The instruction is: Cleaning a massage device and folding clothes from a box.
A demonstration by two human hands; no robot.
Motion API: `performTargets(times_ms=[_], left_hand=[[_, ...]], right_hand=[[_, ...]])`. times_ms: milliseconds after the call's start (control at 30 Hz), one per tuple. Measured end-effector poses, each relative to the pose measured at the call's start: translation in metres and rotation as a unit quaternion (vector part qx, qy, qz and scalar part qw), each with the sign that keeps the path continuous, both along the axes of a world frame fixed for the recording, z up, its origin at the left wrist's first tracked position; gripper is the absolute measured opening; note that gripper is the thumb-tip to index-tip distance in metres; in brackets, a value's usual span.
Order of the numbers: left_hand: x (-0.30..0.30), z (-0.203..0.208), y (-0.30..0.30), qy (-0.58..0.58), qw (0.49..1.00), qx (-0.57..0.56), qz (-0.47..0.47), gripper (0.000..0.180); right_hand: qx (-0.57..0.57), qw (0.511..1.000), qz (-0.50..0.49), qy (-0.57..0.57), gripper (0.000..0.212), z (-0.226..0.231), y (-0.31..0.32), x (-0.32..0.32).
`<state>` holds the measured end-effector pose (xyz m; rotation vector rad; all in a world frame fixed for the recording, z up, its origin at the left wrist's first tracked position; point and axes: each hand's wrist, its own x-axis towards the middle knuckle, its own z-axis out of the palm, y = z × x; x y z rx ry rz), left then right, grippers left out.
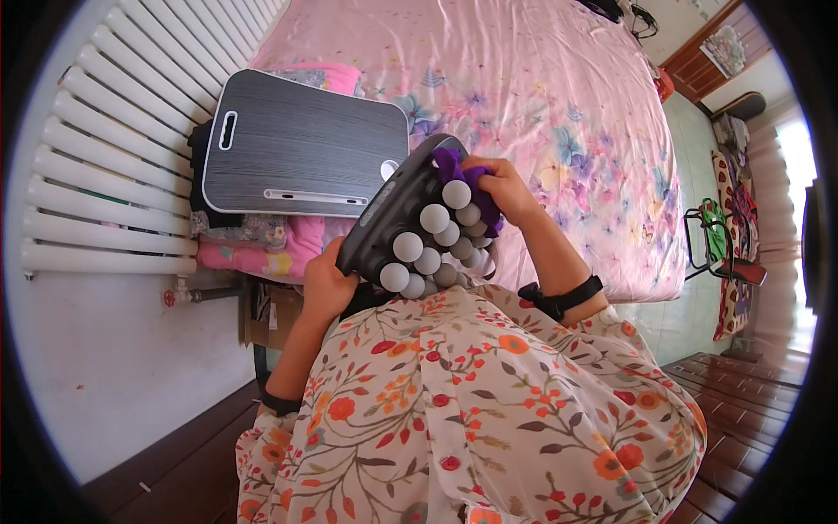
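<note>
In front of my body I hold up a dark grey massager-like device (384, 205), tilted, with several round light grey balls (435, 218) standing out from its face. My left hand (327, 284) is closed around its lower left end. At the upper right end, my right hand (502, 188) pinches a purple cloth (485, 203), which lies against the device beside the topmost balls. Part of the cloth hangs behind the balls. The far side of the device is hidden.
A grey wood-grain lap desk (305, 144) rests on folded pink bedding (301, 244) at the left. Beyond spreads a bed with a pink floral sheet (524, 96). A white radiator (109, 175) lines the left wall. A black-framed chair (707, 236) stands at the right.
</note>
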<state>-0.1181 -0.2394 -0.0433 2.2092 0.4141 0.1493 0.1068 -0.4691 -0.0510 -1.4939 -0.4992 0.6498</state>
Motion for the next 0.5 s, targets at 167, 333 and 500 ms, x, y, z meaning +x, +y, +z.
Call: performTargets(times_ms=[167,333,500], left_hand=[[-0.004,-0.013,0.007,0.005,0.999,-0.04,0.019,0.045],[-0.002,-0.026,0.005,0.018,0.996,-0.054,0.067,0.046],[0.008,-0.016,0.015,0.029,0.986,-0.105,0.125,0.048]], right_hand=[[-0.087,0.992,-0.005,0.086,0.03,-0.02,-0.022,-0.015],[-0.078,0.963,-0.009,0.259,0.029,-0.043,-0.037,0.01],[0.098,0.976,-0.082,0.178,0.035,-0.02,-0.023,0.012]])
